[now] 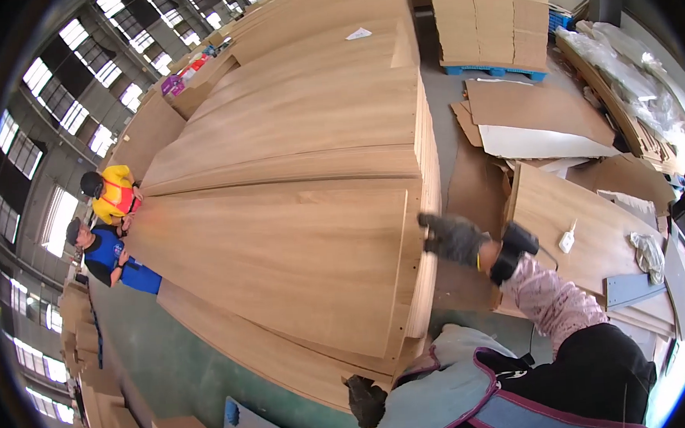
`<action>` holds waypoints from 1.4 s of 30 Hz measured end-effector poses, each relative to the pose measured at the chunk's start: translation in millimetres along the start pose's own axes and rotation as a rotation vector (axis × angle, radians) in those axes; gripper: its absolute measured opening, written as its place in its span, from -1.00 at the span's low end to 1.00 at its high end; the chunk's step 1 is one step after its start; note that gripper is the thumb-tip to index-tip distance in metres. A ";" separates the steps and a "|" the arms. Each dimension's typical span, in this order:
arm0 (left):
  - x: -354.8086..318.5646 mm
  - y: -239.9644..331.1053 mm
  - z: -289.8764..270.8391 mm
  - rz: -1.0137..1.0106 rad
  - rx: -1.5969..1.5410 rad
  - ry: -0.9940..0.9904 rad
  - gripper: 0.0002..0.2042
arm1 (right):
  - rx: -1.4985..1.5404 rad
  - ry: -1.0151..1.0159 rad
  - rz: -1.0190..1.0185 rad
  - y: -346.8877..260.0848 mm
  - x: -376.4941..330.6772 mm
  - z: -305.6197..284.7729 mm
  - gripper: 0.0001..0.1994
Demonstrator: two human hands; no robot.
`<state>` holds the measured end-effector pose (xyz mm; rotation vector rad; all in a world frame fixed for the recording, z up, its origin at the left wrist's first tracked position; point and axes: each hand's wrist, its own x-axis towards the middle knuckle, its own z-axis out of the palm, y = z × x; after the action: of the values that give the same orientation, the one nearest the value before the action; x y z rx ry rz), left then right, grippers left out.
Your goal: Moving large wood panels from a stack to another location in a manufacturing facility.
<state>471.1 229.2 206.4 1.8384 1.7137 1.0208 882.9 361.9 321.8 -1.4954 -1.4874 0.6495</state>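
A wide wood-grain panel [282, 257] lies on top of a stack of similar boards in front of me. My right hand [455, 240], in a dark grey glove, is at the right edge of this stack, fingers stretched toward the edge. Whether it touches the wood is unclear. A black device [515, 250] is strapped on my right wrist. Down at the near corner of the stack is my left hand [366, 402], in a dark glove. Its fingers are hard to make out against the board's corner.
Another tall board stack [290, 131] stands behind. Two people, one in yellow [116, 198] and one in blue [110, 256], are at the far left end. On the right, a lower board pile [546, 201] holds a small white bottle [568, 239]. Cardboard sheets [540, 112] lie beyond.
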 end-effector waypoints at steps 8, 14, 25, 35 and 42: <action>34.5 -19.7 16.0 0.533 -0.286 0.097 -0.77 | -0.386 0.077 0.120 -57.5 67.2 -53.4 -0.48; 20.6 56.3 -25.3 -0.450 -0.578 -0.040 -0.67 | -0.351 0.162 0.117 -1.0 83.5 -55.3 -0.41; 57.0 -4.8 -18.9 -0.818 -0.754 -0.335 -0.31 | -0.488 0.274 0.049 1.9 112.4 -40.6 -0.49; 29.8 -70.2 -35.5 -0.808 -0.692 -0.490 -0.16 | -0.201 0.519 0.168 12.7 131.6 -49.9 -0.69; 24.8 -28.4 -27.8 -0.831 -0.760 -0.391 -0.22 | 0.145 0.446 0.416 15.6 126.4 -62.1 -0.66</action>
<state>430.7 252.7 208.9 0.6712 1.3498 0.7208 961.4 471.7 365.1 -1.7137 -0.7840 0.5971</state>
